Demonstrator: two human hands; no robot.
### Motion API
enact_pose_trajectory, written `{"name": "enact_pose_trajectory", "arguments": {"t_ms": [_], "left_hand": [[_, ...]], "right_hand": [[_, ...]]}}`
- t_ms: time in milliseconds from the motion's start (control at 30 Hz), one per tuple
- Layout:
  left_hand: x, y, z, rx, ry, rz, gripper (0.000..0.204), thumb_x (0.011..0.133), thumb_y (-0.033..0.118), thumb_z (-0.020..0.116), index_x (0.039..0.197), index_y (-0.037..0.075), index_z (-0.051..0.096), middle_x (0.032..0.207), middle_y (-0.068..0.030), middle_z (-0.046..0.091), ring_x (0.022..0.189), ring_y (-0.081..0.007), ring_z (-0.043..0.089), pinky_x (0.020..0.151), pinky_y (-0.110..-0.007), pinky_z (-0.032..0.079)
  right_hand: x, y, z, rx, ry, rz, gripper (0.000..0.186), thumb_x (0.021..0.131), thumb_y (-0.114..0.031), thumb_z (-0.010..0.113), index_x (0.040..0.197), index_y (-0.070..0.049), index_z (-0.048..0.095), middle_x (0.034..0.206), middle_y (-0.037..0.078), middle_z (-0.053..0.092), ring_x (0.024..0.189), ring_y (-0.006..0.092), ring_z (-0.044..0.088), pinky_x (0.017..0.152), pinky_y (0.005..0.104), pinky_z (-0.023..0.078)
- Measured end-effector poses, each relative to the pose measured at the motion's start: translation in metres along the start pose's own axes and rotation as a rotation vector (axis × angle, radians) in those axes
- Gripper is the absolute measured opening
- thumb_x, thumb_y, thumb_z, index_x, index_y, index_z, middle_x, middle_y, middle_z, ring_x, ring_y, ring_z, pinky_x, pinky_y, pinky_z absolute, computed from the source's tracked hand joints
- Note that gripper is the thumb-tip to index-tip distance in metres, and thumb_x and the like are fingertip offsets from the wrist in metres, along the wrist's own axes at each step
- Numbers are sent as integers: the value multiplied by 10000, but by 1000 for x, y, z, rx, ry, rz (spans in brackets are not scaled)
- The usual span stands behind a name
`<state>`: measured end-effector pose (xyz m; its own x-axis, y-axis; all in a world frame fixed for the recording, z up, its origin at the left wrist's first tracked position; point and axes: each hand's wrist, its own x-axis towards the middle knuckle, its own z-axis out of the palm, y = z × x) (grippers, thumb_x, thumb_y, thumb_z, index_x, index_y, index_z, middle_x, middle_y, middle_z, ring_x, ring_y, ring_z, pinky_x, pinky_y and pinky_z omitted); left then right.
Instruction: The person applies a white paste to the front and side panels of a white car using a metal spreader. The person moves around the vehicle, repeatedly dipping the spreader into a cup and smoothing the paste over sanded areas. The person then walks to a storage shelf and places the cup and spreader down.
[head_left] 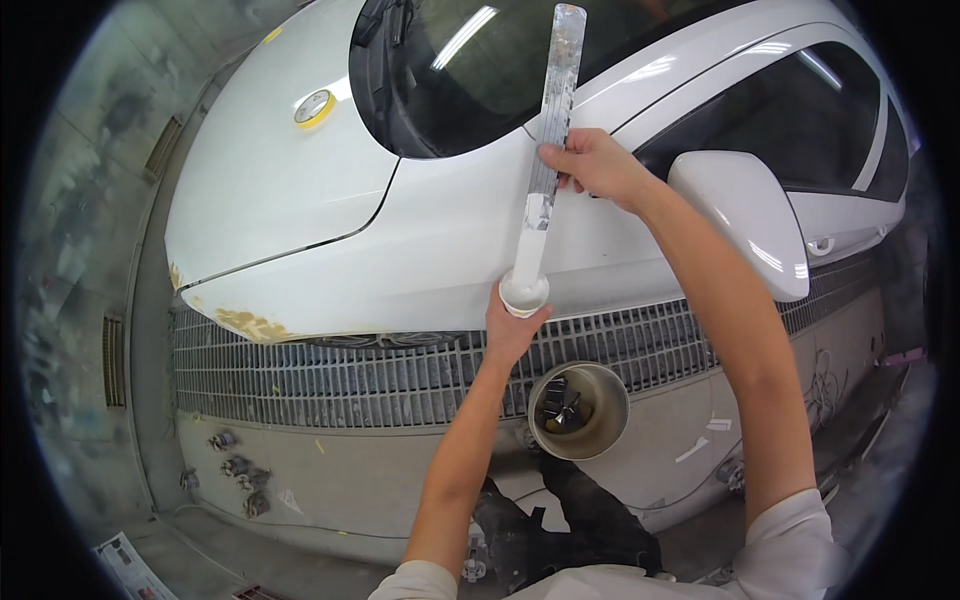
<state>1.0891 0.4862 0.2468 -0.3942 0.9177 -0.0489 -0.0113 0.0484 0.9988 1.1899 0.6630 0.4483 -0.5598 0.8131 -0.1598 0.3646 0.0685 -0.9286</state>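
Note:
My left hand (511, 333) is wrapped round a small white cup (526, 300) with white paint in it. Between the thumb and fingers of my right hand (600, 170) is a long metal ruler (562, 85), standing steeply with its lower end at the mouth of the cup. White paint coats that lower part; whether the tip touches the cup's bottom is hidden. Both hands are in front of the front fender of a white car (440, 240), my right one close to its side mirror (735, 205).
A roll of yellow tape (316, 109) lies on the hood. Tan patches (250, 325) mark the front corner of the car. Beneath me, a metal bucket (617, 430) holding dark items stands beside the floor grating (380, 400). Cables and several small clamp-like parts (245, 470) lie on the floor.

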Motion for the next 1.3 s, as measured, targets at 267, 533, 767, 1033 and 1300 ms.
{"name": "enact_pose_trajectory", "arguments": {"t_ms": [267, 533, 767, 1033, 1300], "left_hand": [[0, 41, 10, 104, -12, 169, 685, 676, 124, 832, 1252, 14, 476, 1139, -140, 624, 1051, -240, 615, 911, -360, 487], [2, 56, 18, 94, -34, 170, 656, 678, 142, 824, 1230, 15, 493, 1129, -157, 631, 1042, -265, 626, 901, -368, 489], [9, 55, 22, 196, -72, 50, 647, 673, 179, 825, 1204, 4, 499, 1096, -174, 644, 1013, -285, 639, 872, -376, 494], [18, 27, 15, 110, -67, 57, 668, 679, 168, 830, 1227, -1, 487, 1114, -152, 638, 1024, -250, 622, 883, -368, 489], [17, 26, 12, 52, -78, 37, 684, 683, 140, 827, 1258, 11, 480, 1129, -127, 629, 1027, -222, 610, 883, -350, 487]], "right_hand": [[-69, -1, 10, -19, -68, -69, 296, 875, -236, 682, 1012, 21, 629, 805, 50, 643, 723, 111, 607, 604, 266, 504], [-74, 13, -8, 127, 113, -191, 206, 901, -115, 618, 1043, 31, 650, 855, 66, 678, 716, 109, 631, 626, 252, 527], [-52, 31, 0, 108, 68, -63, 189, 911, -174, 635, 899, 14, 645, 776, 42, 653, 608, 94, 587, 553, 239, 477], [1, 14, -28, 107, 52, -16, 189, 945, -213, 596, 911, -29, 625, 818, 28, 651, 680, 93, 579, 627, 235, 488], [4, -7, -31, 66, 69, -46, 187, 950, -219, 592, 899, -42, 624, 823, 21, 646, 695, 91, 577, 646, 239, 493]]}}
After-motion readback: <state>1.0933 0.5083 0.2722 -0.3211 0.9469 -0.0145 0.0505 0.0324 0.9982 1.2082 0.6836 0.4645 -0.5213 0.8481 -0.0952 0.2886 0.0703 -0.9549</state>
